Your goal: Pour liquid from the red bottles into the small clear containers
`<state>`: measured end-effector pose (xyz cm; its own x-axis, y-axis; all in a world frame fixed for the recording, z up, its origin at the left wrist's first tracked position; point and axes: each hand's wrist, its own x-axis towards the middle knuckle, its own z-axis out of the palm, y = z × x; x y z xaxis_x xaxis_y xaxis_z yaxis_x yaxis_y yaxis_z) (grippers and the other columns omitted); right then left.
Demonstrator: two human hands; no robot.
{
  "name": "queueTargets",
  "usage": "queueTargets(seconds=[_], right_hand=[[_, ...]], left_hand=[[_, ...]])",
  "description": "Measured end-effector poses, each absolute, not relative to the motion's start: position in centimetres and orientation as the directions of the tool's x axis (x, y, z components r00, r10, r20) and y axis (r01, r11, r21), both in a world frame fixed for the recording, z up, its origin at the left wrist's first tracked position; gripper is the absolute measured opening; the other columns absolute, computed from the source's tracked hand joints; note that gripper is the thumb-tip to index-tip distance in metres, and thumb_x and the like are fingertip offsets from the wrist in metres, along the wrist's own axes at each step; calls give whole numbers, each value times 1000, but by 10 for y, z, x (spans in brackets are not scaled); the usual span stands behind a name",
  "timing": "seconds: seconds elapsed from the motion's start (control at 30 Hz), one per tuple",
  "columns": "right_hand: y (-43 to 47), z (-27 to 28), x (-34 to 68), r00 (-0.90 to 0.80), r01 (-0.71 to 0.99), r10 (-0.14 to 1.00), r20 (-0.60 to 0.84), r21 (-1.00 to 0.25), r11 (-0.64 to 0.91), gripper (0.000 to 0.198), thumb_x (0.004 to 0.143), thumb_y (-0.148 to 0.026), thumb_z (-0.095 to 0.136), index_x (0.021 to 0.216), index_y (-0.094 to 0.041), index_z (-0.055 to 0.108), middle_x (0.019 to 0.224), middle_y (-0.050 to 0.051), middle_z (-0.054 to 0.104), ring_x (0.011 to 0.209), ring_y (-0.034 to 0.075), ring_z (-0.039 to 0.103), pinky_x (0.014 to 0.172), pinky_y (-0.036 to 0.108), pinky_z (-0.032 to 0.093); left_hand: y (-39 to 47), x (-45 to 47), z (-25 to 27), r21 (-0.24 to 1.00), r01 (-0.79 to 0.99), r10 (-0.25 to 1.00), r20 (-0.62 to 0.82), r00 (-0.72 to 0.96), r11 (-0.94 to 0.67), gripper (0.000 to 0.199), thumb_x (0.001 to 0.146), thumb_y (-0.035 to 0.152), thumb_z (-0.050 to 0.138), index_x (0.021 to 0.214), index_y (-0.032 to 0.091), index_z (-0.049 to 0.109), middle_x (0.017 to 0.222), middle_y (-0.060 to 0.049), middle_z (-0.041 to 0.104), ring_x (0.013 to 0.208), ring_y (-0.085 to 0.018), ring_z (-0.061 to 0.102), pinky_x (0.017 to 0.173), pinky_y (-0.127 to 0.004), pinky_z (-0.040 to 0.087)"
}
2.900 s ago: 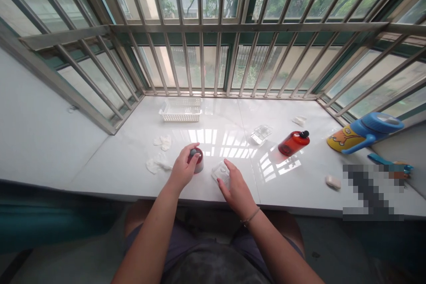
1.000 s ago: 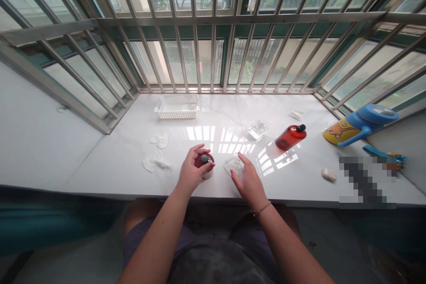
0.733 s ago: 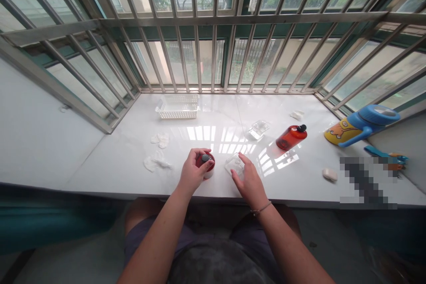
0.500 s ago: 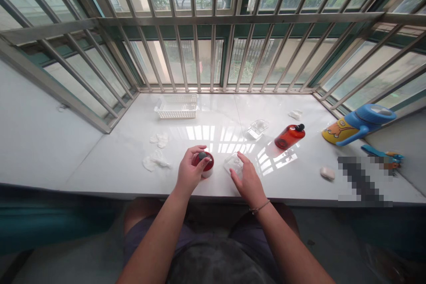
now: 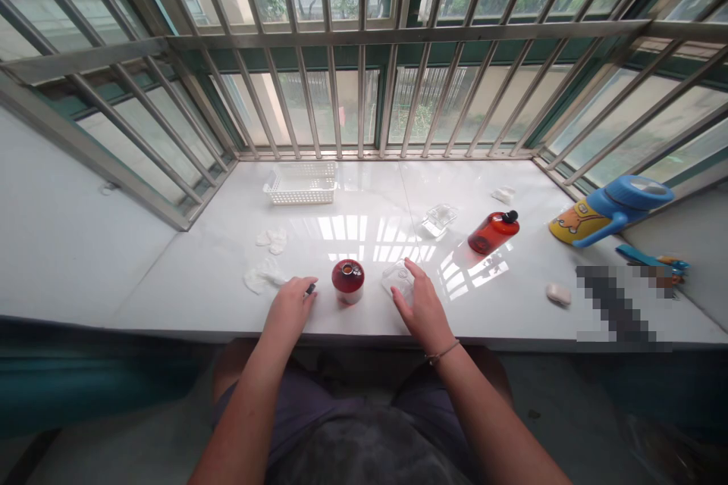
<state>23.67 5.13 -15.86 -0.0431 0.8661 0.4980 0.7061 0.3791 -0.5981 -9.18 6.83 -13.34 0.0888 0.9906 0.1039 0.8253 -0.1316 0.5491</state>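
Observation:
A round red bottle [image 5: 348,284] stands upright near the front edge of the white counter, its neck uncovered. Just left of it, my left hand [image 5: 291,311] pinches a small black cap [image 5: 310,289] close to the counter surface. On the bottle's other side lies a clear plastic container [image 5: 396,278]. My right hand [image 5: 424,305] is at that container's right edge, thumb and fingers apart; whether they touch it I cannot tell.
A white basket [image 5: 301,193] sits at the back left, with crumpled tissues [image 5: 267,273] before it. Rightward are another clear plastic piece [image 5: 439,220], a red bottle with a black top [image 5: 494,233], a white lump [image 5: 559,295] and a blue-yellow flask [image 5: 608,212]. Window bars rise behind.
My left hand has lifted the dark cap off the red bottle and moved left and down with it, baring the bottle's neck. My right hand has barely moved.

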Motion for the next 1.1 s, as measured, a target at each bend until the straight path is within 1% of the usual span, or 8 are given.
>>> queueTargets(seconds=[0.13, 0.2, 0.33, 0.5, 0.7, 0.9, 1.0, 1.1], right_hand=[[39, -138, 225, -36, 726, 770, 638, -513, 458, 55, 104, -23, 64, 156, -27, 46, 171, 17, 36, 160, 37, 39, 126, 64, 44], [31, -128, 212, -75, 681, 744, 664, -511, 524, 57, 102, -20, 66, 155, -32, 47, 170, 14, 40, 158, 35, 42, 125, 60, 47], [26, -122, 174, -103, 565, 820, 563, -646, 514, 69, 100, -30, 73, 160, -29, 38, 164, 17, 46, 155, 35, 46, 125, 59, 48], [44, -139, 136, -26, 494, 896, 444, -773, 398, 99, 82, -39, 93, 159, -24, 34, 153, 20, 51, 147, 37, 51, 123, 59, 49], [62, -146, 136, 8, 404, 937, 350, -858, 317, 75, 84, -37, 88, 147, -27, 49, 136, 13, 62, 126, 33, 64, 109, 54, 59], [57, -147, 151, -159, 305, 927, 339, -876, 372, 81, 86, -29, 81, 157, -29, 41, 152, 13, 56, 141, 31, 58, 120, 52, 51], [53, -153, 144, -102, 311, 924, 367, -871, 380, 92, 84, -34, 87, 160, -26, 35, 161, 16, 47, 153, 34, 47, 128, 56, 42], [56, -160, 130, 15, 295, 939, 344, -898, 325, 91, 76, -41, 96, 151, -26, 45, 150, 15, 56, 144, 35, 55, 123, 55, 48]], left_hand=[[66, -89, -142, 466, 878, 994, 47, 97, -107, 29, 97, 25, 61, 123, 23, 75, 104, -11, 73, 99, -31, 70, 93, -43, 56], [67, -89, -140, 402, 910, 995, 43, 90, -100, 28, 97, 26, 63, 122, 23, 75, 102, -11, 71, 102, -32, 70, 92, -42, 55], [73, -90, -134, 350, 934, 997, -10, 73, -65, 27, 98, 28, 65, 123, 22, 73, 104, -11, 71, 100, -31, 69, 91, -40, 54], [78, -90, -127, 339, 941, 994, -97, 45, -10, 24, 96, 27, 71, 118, 18, 72, 101, -10, 71, 95, -28, 69, 89, -37, 53], [80, -91, -125, 343, 939, 994, -104, 46, -7, 23, 97, 26, 72, 117, 17, 74, 101, -9, 71, 94, -27, 70, 86, -35, 53], [77, -94, -128, 366, 930, 998, -59, 38, -14, 29, 96, 29, 73, 122, 16, 73, 105, -10, 70, 98, -29, 71, 89, -38, 55], [74, -93, -129, 407, 911, 998, 51, 46, -63, 36, 95, 31, 75, 127, 16, 71, 106, -10, 70, 101, -30, 71, 93, -41, 57], [70, -93, -128, 431, 886, 975, 207, 87, -171, 27, 100, 28, 65, 124, 18, 72, 112, -12, 71, 109, -32, 70, 100, -45, 56]])
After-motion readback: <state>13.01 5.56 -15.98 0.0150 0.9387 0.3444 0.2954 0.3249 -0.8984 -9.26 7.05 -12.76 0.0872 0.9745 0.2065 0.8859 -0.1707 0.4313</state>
